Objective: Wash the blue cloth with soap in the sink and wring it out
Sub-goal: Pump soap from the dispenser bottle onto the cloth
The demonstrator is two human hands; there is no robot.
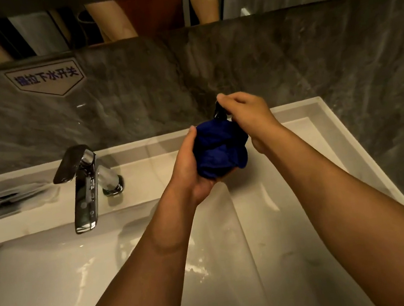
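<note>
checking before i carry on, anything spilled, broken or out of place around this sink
Nothing stands out. The blue cloth is bunched in the left hand, the right hand presses something dark behind it, and the faucet is off.

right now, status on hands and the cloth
Left hand cupping the bunched blue cloth above the sink. Right hand on a dark object behind the cloth, likely a soap pump. Faucet clear to the left, no water visible.

A single wide-angle view from the person's head looks steeply down and forward, close over the sink (57, 279). Both forearms reach up from the lower edge; the tap (82, 186) lies left of the fingers (229, 100), the wall (287, 61) beyond them.
</note>
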